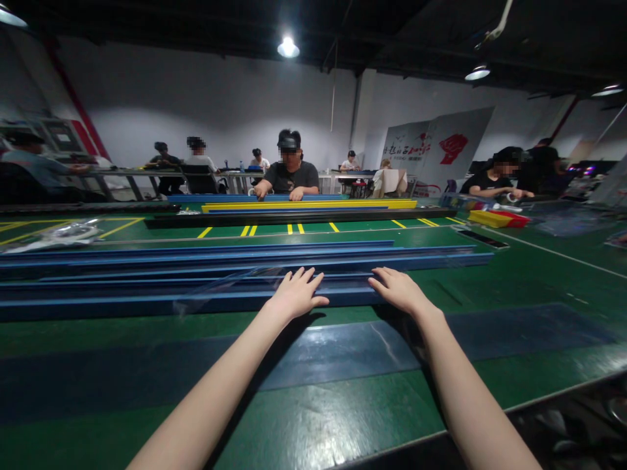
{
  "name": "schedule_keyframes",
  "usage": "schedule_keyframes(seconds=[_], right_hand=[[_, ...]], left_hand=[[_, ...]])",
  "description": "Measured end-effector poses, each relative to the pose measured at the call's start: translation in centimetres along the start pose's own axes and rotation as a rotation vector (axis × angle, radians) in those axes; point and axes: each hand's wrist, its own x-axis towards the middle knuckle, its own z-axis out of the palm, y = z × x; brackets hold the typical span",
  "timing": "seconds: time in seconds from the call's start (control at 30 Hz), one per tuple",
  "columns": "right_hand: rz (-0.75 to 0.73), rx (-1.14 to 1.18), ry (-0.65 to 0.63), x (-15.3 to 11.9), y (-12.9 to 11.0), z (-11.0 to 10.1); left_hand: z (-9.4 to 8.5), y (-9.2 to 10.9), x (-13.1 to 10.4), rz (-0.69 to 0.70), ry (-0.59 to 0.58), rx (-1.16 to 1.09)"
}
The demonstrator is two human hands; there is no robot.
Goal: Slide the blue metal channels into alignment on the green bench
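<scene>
Both my arms reach forward over a green table. My left hand (297, 294) lies with spread fingers on the nearest long blue channel strip (122, 305). Further right, my right hand (398, 288) rests at the same strip near its right end, fingers stretched and slightly apart. A wrinkled piece of clear film (210, 290) lies over the strip left of my left hand. Under my forearms a long, flat, see-through plastic sheet (333, 352) stretches across the table. More blue channel strips (431, 258) lie parallel just behind my hands.
Behind the strips lie a black bar (304, 219) and a yellow strip (308, 206). A phone (482, 239) and a yellow and red tray (494, 219) are at the right, crumpled clear plastic (59, 235) at the left. A co-worker (290, 173) sits opposite; others work further off.
</scene>
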Motion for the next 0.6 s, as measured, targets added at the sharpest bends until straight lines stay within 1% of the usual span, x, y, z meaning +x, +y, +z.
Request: schedule_keyframes(seconds=[0.07,0.13,0.23,0.33,0.4,0.47,0.53,0.6], right_hand=[[0.026,-0.025,0.006,0.0,0.4,0.0],[0.029,-0.061,0.039,0.0,0.2,0.0],[-0.024,-0.091,0.121,0.1,-1.4,-0.1],[-0.107,-0.027,0.167,0.1,-3.7,-0.1],[-0.158,0.013,0.162,0.0,-5.0,0.0],[-0.178,0.044,0.133,-0.1,-5.6,0.1],[-0.170,0.069,0.106,0.0,-5.6,0.1],[-0.122,0.077,0.095,0.0,-5.0,-0.2]], left_hand=[[-0.1,-0.3,0.0,-0.036,-0.028,-0.016],[-0.1,-0.3,-0.1,-0.050,-0.054,-0.035],[0.1,0.0,0.0,-0.056,-0.066,-0.048],[0.4,0.5,-0.1,-0.055,-0.050,-0.052],[0.5,0.7,-0.1,-0.034,-0.040,-0.058],[0.6,0.8,0.0,-0.007,-0.036,-0.069],[0.6,0.8,0.0,0.023,-0.030,-0.080],[0.5,0.7,0.1,0.051,-0.021,-0.087]])
